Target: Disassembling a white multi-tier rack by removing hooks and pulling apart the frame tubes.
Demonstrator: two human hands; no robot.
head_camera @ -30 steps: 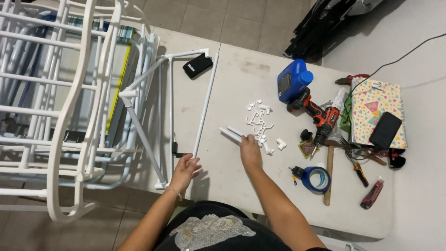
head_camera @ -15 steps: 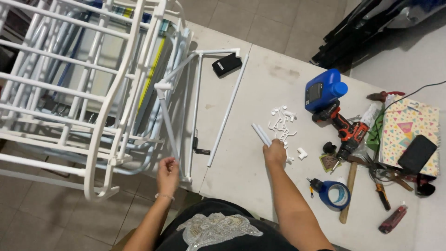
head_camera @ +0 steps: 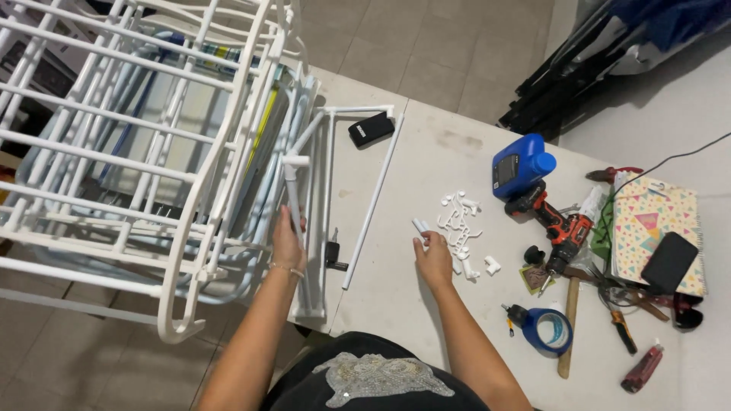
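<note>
Left hand (head_camera: 288, 245) clamped around an upright white plastic pipe (head_camera: 293, 199) of the pipe frame (head_camera: 358, 179) at the tabletop (head_camera: 426, 152) edge, beside stacked white racks (head_camera: 114, 152). Right hand (head_camera: 434, 259), fingers loosely together, touching short pipe pieces (head_camera: 420, 226) beside the heap of small white fittings (head_camera: 459, 228); cordless drill (head_camera: 552, 221) further right.

— What lies right of the right grip?
— Beyond it, a blue plastic jug (head_camera: 521, 164) with a red-and-black cordless drill (head_camera: 554, 222) just beside it. Nearer the body, a roll of blue tape (head_camera: 550, 331) sits against a wooden-handled hammer (head_camera: 564, 358).
— Farther right?
— A pastel notebook patterned with triangles (head_camera: 647, 217), with a flat black phone (head_camera: 669, 262) lying on it.
— And around the left grip?
— A small black box (head_camera: 371, 129) lies beyond it, to the right. Stacked white tube racks (head_camera: 114, 152) stand to its left.
</note>
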